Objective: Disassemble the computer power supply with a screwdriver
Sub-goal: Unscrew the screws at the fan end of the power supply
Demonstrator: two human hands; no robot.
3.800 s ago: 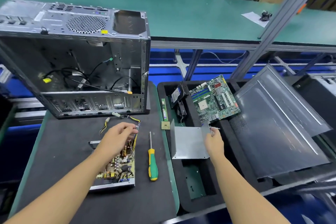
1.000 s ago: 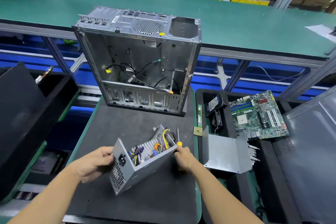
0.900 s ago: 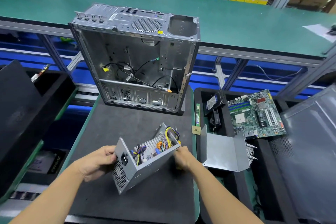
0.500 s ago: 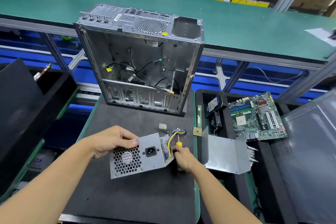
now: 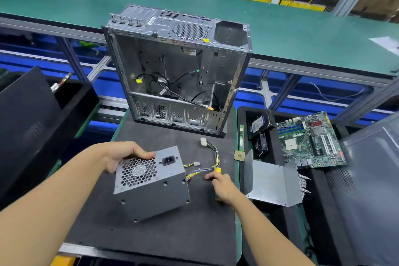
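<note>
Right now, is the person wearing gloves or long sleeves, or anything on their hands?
No. The left arm and the right arm are bare, with no sleeves in view. The left hand and the right hand have no gloves, and I can see no rings, watch or wristbands on them.

free: front of mat (image 5: 172, 242) | blocked: computer case (image 5: 179, 67) behind, power supply cables (image 5: 214, 158) right
</note>
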